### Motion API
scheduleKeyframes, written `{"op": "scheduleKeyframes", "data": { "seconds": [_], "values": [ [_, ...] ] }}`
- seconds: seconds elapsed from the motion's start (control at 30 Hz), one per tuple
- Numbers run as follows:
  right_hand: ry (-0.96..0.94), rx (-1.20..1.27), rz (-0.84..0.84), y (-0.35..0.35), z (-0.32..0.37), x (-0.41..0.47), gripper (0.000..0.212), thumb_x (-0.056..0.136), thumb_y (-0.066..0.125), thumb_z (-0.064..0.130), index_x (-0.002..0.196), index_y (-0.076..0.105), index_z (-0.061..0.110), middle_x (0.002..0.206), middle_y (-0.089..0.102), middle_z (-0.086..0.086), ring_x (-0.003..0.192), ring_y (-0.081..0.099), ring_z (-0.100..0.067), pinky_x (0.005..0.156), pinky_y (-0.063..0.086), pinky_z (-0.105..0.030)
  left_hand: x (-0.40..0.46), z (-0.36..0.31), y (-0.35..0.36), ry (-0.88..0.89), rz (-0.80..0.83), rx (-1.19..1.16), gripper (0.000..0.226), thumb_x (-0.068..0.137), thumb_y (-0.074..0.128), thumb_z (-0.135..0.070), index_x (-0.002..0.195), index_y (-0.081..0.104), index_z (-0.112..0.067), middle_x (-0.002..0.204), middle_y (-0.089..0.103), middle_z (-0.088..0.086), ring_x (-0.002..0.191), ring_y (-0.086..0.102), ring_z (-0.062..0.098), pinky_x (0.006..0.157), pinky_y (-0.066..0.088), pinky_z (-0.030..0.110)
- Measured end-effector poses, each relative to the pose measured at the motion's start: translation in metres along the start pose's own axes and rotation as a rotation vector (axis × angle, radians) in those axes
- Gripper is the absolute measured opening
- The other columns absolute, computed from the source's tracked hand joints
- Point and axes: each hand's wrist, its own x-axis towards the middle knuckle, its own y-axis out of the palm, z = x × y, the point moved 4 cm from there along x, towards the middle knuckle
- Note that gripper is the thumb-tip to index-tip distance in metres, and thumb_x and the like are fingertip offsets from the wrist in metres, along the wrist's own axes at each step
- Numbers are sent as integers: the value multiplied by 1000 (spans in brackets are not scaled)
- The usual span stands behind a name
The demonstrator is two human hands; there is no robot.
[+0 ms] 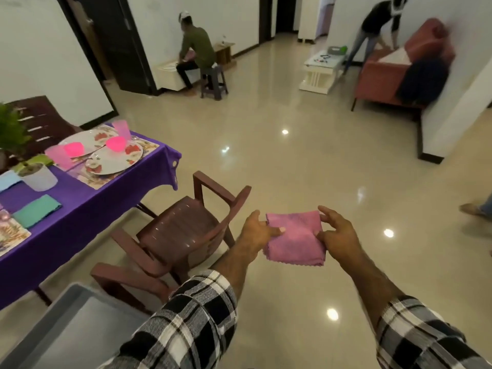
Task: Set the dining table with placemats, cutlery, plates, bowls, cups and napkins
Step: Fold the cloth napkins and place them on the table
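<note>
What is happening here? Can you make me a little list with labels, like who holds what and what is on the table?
held thing: folded pink cloth napkin
left hand: pinches the napkin's left edge
right hand: grips the napkin's right edge
where: in the air over the shiny floor, apart from the table
table: purple tablecloth, floral round plates, pink plastic cups, folded teal napkin
nearby: brown plastic chair beside the table

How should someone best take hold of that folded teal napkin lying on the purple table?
Pinch the teal napkin at its near edge, coming from above on the chair side. It lies flat on the purple tablecloth, so only its edges offer any purchase.
</note>
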Motion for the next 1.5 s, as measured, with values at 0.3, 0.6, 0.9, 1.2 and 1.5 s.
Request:
{"op": "scheduleKeyframes", "data": {
  "seconds": [0.3,0.6,0.9,1.2,1.5],
  "values": [
    [18,66,42,8,34,224,67,88,78,-3,143,52,25,99,74,-12,91,74,-29,77,64,-49,212,-70,5,58,27,-134,74,74,91,6,140,62,-13,123,75,13,104,73,24,86,64,37],
    [7,37,148,43,116,444,23,85,72,-9,94,80,11,87,79,-10,81,73,-31,70,60,-42,403,-194,-20,87,42,-249,74,71,95,-3,137,63,-13,122,77,10,103,74,26,78,62,39],
    [-65,153,456,137,167,663,25,94,64,-6,110,77,8,105,79,-16,95,73,-32,82,59,-45,551,-261,-84,10,-29,-218,41,78,90,-8,116,77,-8,111,81,7,104,75,28,84,62,40],
    [-312,-171,952,311,235,792,25,97,64,-3,102,79,16,95,80,1,87,76,-17,67,60,-29,661,-256,-183,139,-477,168,118,61,99,-38,160,36,-46,160,36,-10,148,37,14,121,41,42],
    [-381,-220,1115,529,311,897,21,97,64,-4,98,78,11,90,78,-9,79,72,-16,66,57,-29,771,-264,-364,117,-575,-110,42,64,94,-22,88,61,-11,79,61,-7,73,54,11,66,48,29]
  ]
}}
